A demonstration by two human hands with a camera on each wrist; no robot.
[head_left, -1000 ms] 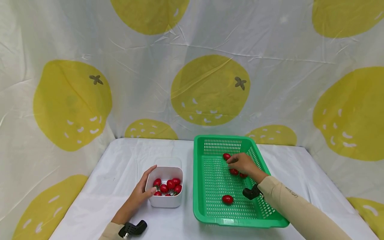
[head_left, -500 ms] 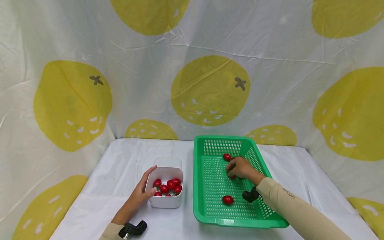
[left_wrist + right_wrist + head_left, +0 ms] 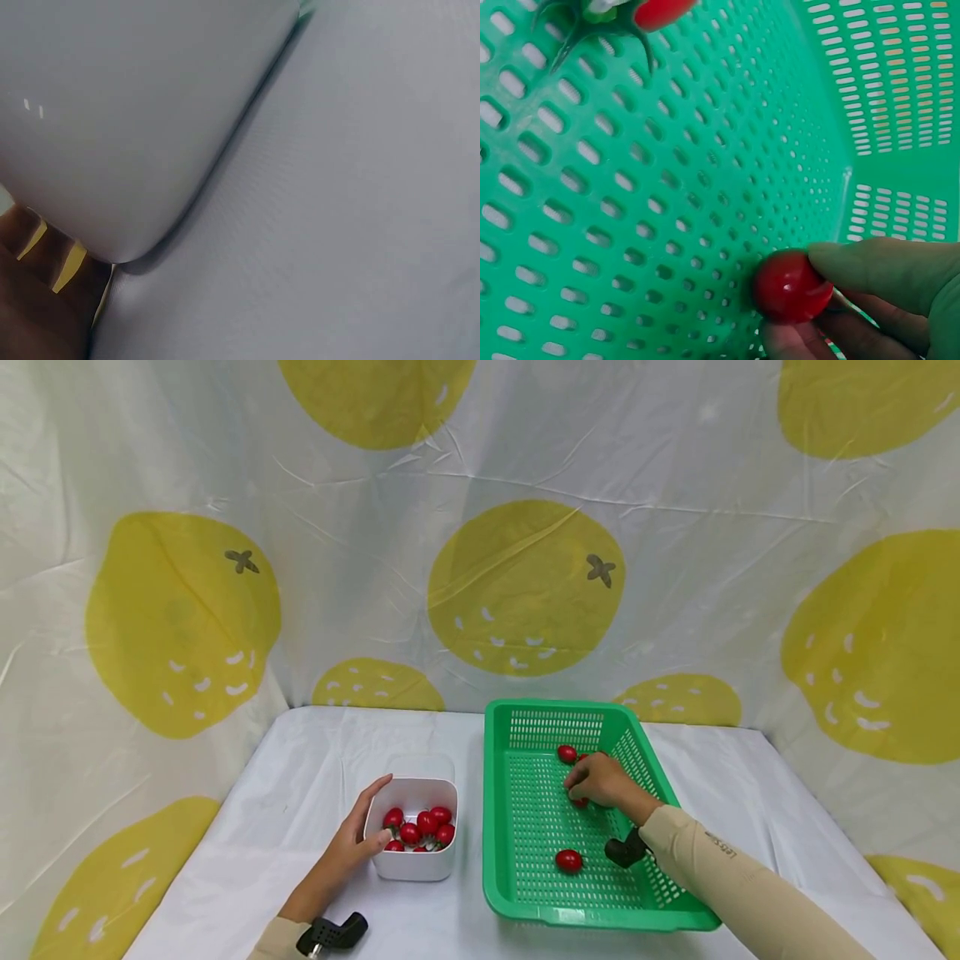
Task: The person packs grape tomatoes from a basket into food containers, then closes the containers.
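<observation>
In the head view my left hand [image 3: 351,837] holds the left side of a white square tub [image 3: 418,867], its thumb over the near rim. Several red cherry tomatoes [image 3: 427,822] with green stems lie inside. My right hand [image 3: 602,779] reaches down into a green perforated basket [image 3: 491,814]. Between thumb and fingers it pinches a cherry tomato [image 3: 789,286] close to the basket floor, seen in the right wrist view. Another tomato [image 3: 568,861] lies near the basket's front, and one more [image 3: 567,754] lies toward the back. The hand partly hides others beside it.
Behind the tub is a clear, see-through lid-like piece [image 3: 422,766]. A white cloth [image 3: 247,885] covers the table. A lemon-print curtain [image 3: 375,568] hangs around the back and sides.
My right hand has come slightly nearer and lower in the basket and now pinches a cherry tomato. The left hand and the tub have stayed in place.
</observation>
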